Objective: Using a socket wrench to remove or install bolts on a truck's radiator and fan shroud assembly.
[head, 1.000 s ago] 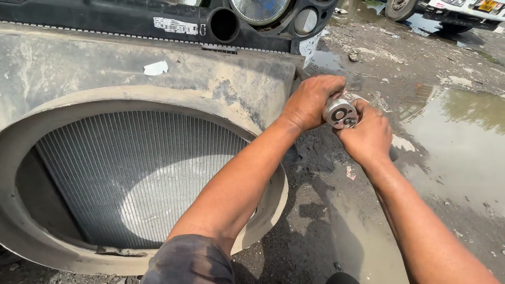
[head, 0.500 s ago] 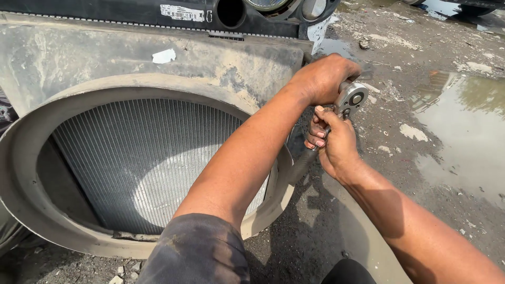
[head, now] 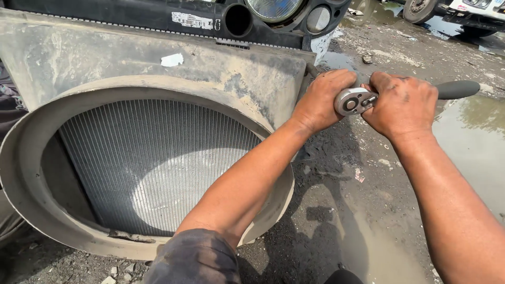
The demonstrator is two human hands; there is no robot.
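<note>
Left fingers: the left hand (head: 322, 100) is curled shut over the round head of the ratchet wrench (head: 355, 100) and the corner of the shroud behind it; the fingertips wrap away from the camera and cannot be seen.
Right fingers: the right hand (head: 402, 102) is closed in a fist round the wrench shaft just beside the head; knuckles face up, fingertips tucked under and hidden.
Wrench: its shiny metal head shows between the two hands, with a round centre and a small lever; the middle of the shaft is covered by the right hand; the dark grip (head: 456, 89) sticks out to the right of the fist, level over the ground.
What the wrench sits on: hidden by the left hand, so any socket or bolt under the head cannot be made out.
Shroud: a dusty grey fan shroud (head: 147, 73) with a large round opening stands on edge, its upper right corner under the left hand.
Radiator: the finned core (head: 152, 163) shows through the opening, its lower left in shadow.
Grille: a black panel with a round headlamp (head: 273, 8) lies behind, cut off by the top edge.
Ground: wet dirt with a puddle (head: 473, 137) at the right.
Sleeve: dark cloth (head: 194, 260) on the left upper arm, cut off at the bottom.
</note>
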